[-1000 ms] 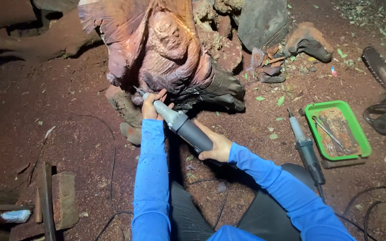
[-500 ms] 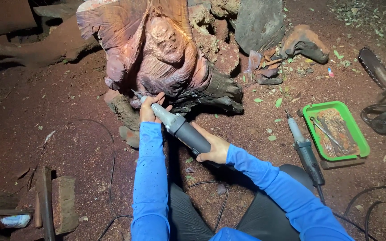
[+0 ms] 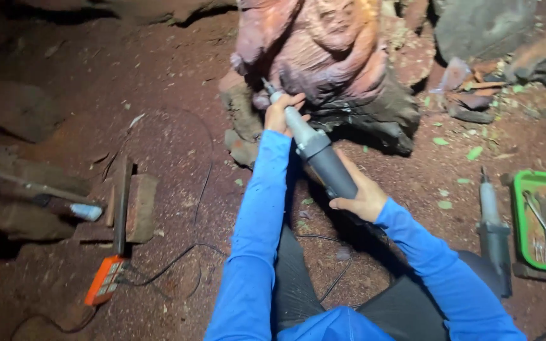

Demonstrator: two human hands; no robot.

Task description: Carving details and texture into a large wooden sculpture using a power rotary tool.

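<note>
Against the reddish wood carving (image 3: 323,57), a grey power tool (image 3: 314,148) is held in both hands: the left hand (image 3: 282,113) is wrapped round its nose (near the tip), the right hand (image 3: 361,192) is closed on its body.

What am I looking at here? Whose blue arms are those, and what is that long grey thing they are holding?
The picture comes from a camera worn on a person's head, looking down, so the blue sleeves are that person's own arms. No robot here, just two bare hands.

The left hand grips the front of a long grey power tool, and the right hand holds its back end. The tool's thin tip touches a big reddish carved block standing on the dusty red ground.

To the right lies a second grey tool beside a green tray holding metal bits. To the left lie a worn brick, a dark flat bar crossing it, an orange-handled thing and thin black cables.
</note>
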